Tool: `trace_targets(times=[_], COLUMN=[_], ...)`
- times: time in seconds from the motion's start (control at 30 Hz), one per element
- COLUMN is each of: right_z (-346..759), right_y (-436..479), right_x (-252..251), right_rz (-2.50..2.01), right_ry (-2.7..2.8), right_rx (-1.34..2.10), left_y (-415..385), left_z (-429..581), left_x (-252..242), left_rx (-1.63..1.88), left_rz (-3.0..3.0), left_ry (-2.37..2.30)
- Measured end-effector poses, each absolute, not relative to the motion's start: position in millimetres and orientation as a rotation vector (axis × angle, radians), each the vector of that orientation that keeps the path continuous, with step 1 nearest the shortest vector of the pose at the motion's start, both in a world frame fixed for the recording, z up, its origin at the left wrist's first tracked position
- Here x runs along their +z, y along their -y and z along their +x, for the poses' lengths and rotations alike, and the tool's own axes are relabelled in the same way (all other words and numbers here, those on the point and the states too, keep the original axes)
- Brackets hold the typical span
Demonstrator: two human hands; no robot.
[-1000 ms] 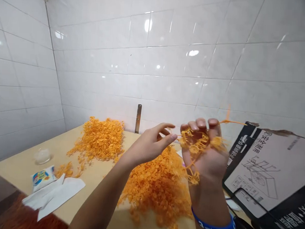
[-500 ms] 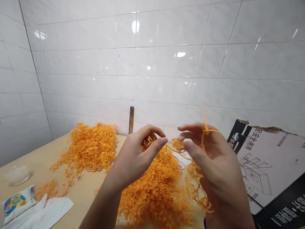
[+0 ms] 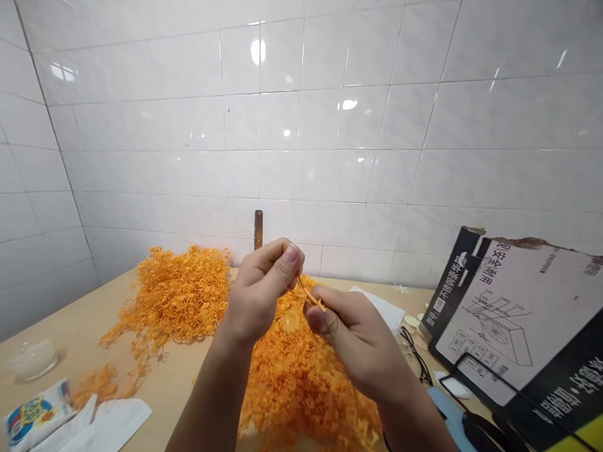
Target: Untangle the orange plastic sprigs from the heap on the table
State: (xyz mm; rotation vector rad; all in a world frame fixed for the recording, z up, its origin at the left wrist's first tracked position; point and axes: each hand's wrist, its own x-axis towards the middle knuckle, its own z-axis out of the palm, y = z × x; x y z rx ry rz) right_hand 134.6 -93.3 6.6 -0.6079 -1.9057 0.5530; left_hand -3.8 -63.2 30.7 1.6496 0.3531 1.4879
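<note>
Orange strand (image 3: pixel 307 293) — thin, apparently slightly curved

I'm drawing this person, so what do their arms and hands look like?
The left hand and right hand are bare: I see no gloves or rings. The forearms show no sleeves. Around the right one peeks a blue band, mostly hidden, so I can't tell whether it has any markings.

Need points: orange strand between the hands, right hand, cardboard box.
Orange strand (image 3: pixel 308 294): head view, on its exposed middle stretch.
Right hand (image 3: pixel 359 343): head view, on the middle of the hand.
Cardboard box (image 3: pixel 540 317): head view, on the pale printed face.
</note>
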Motion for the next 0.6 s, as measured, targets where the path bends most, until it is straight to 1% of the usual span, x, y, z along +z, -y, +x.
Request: trace_targets(times=[0.1,0.17,0.27,0.37,0.47,0.53,0.6], right_z=[129.7,127.9,126.7,125.1,123.3,123.9,126.4], right_y=[80.1,69.1,58.8,60.6,66.2,66.7,64.0], right_x=[-0.3,-5.7,-12.1,-13.3,-9.4,-6.6,-5.1], right_rz=[-0.445,-0.344,-0.175,-0.222,-0.436,-0.575,-0.662], right_ry=[1.867,1.759,1.634,1.602,1.523,1.483,1.447], right_rx=[0.613,0.673,0.763,0.781,0.733,0.665,0.588], left_y=[58.7,53.0,40.4,26.0,11.2,0.5,-9.6], left_z=[0.6,3.4,3.3,2.5,3.9,4.8,5.0], left_x=[31.1,32.1,32.9,28.7,18.3,10.7,5.1], left_rx=[1.283,1.268,1.315,1.532,1.780,1.722,1.543], left_rz=[1.178,0.955,0.853,1.013,1.451,1.742,1.901], left_ry=[-0.120,-0.038,-0.017,-0.134,-0.508,-0.797,-0.965])
